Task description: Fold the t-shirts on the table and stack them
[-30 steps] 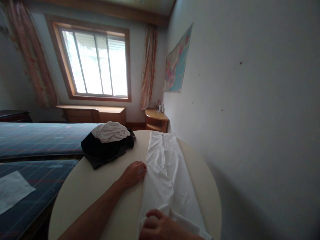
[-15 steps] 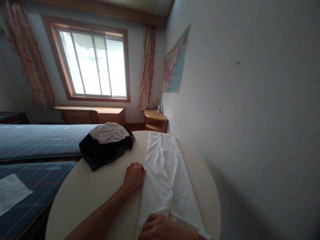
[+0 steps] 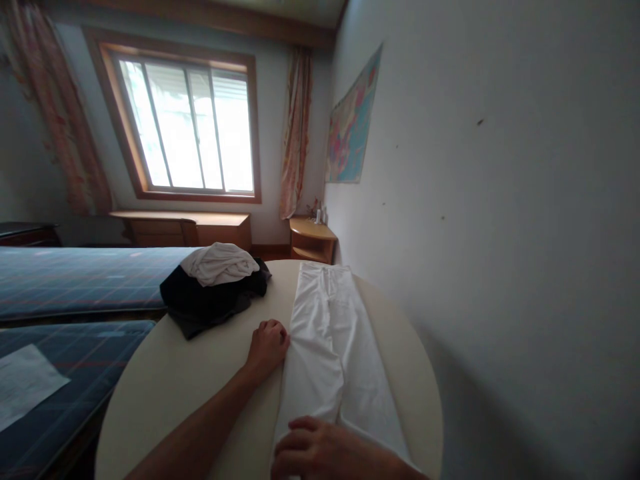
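A pair of white trousers (image 3: 320, 353) lies lengthwise on a round cream table (image 3: 165, 407), waistband at the far side, with light creases down the legs. At their left edge rests my left hand (image 3: 267, 347), its fingers curled and closed on the cloth; the fingertips are partly hidden. My right hand (image 3: 325, 450) lies across the near part of the legs, palm down, fingers somewhat apart and reaching to the left edge. The trouser hems are hidden by this hand and the frame's bottom edge.
A heap of dark clothing (image 3: 205, 310) with a pale garment (image 3: 220, 263) on top sits at the table's far left. Plaid mattresses (image 3: 90, 280) stand left of the table, one bearing a paper sheet (image 3: 27, 383). A white wall (image 3: 515, 233) rises close on the right.
My right hand has shifted slightly up, its fingers more spread over the trousers. My left hand stays at the same edge. The view has tilted very slightly.
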### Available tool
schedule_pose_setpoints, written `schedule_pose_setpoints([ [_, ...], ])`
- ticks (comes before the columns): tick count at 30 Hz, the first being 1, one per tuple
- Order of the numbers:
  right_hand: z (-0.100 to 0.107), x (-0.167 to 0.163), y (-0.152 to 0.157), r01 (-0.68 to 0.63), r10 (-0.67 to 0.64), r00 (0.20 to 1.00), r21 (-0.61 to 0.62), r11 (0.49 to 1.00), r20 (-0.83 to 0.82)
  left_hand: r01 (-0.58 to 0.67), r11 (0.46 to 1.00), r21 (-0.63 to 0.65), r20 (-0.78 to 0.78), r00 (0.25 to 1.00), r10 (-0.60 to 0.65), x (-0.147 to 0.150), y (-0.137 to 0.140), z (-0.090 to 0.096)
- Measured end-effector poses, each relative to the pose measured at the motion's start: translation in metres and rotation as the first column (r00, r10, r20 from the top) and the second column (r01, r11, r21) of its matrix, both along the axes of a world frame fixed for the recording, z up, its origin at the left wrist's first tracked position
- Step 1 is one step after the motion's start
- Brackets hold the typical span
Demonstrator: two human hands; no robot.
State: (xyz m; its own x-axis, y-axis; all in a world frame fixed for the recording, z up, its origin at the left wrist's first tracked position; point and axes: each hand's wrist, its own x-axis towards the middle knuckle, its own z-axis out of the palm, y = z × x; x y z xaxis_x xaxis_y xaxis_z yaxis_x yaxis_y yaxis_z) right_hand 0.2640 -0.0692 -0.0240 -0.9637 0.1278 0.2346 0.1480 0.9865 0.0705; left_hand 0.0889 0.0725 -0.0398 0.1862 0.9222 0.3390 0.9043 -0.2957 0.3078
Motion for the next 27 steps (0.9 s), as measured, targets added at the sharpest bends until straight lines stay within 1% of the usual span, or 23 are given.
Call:
schedule_pose_setpoints([
  [4,-0.014,-0.013,0.004,0.067,-0.059,0.995,0.103,0.992,-0.074,-0.016,0.999,0.036,-0.009,1.0,0.016,-0.006,0.009,-0.001],
  [6,-0.02,-0.022,0.005,0.097,-0.09,0.994,0.112,0.989,-0.065,-0.02,0.999,0.038,-0.003,1.0,0.02,-0.009,0.013,-0.001],
  [8,-0.02,-0.03,0.005,0.083,-0.078,0.995,0.095,0.992,-0.056,-0.022,0.999,0.032,0.008,1.0,0.022,-0.012,0.014,-0.001],
  [10,-0.009,-0.033,0.003,0.015,-0.012,0.999,0.052,0.999,-0.05,-0.018,1.0,0.022,0.019,1.0,0.017,-0.013,0.015,-0.001],
  [12,0.011,-0.029,0.002,-0.043,0.042,0.998,-0.034,0.998,-0.042,0.004,1.0,0.013,0.036,0.999,-0.004,-0.014,0.014,-0.003],
  [13,0.023,-0.024,0.001,-0.034,0.03,0.999,-0.092,0.995,-0.043,0.034,0.999,0.014,0.05,0.998,-0.035,-0.014,0.013,-0.004],
  [14,0.035,-0.017,0.002,0.025,-0.033,0.998,-0.169,0.985,-0.045,0.082,0.996,0.02,0.071,0.994,-0.084,-0.014,0.013,-0.005],
  [15,0.045,-0.01,0.004,0.098,-0.113,0.992,-0.247,0.964,-0.05,0.145,0.989,0.031,0.097,0.984,-0.148,-0.014,0.012,-0.006],
  [17,0.058,0.006,0.01,0.288,-0.32,0.947,-0.358,0.888,-0.033,0.29,0.955,0.057,0.146,0.944,-0.295,-0.013,0.01,-0.007],
  [19,0.061,0.021,0.018,0.433,-0.466,0.884,-0.414,0.8,0.023,0.386,0.921,0.057,0.165,0.906,-0.39,-0.013,0.007,-0.007],
  [20,0.059,0.026,0.023,0.472,-0.499,0.865,-0.435,0.767,0.058,0.401,0.915,0.047,0.162,0.901,-0.403,-0.012,0.006,-0.006],
  [22,0.052,0.032,0.028,0.487,-0.501,0.858,-0.48,0.729,0.111,0.38,0.925,0.028,0.139,0.915,-0.38,-0.011,0.003,-0.003],
  [25,0.045,0.031,0.031,0.438,-0.443,0.887,-0.539,0.719,0.13,0.292,0.956,0.028,0.099,0.951,-0.294,-0.009,0.0,0.002],
  [27,0.042,0.028,0.03,0.386,-0.381,0.914,-0.593,0.707,0.14,0.271,0.962,0.023,0.052,0.961,-0.272,-0.009,0.0,0.002],
])
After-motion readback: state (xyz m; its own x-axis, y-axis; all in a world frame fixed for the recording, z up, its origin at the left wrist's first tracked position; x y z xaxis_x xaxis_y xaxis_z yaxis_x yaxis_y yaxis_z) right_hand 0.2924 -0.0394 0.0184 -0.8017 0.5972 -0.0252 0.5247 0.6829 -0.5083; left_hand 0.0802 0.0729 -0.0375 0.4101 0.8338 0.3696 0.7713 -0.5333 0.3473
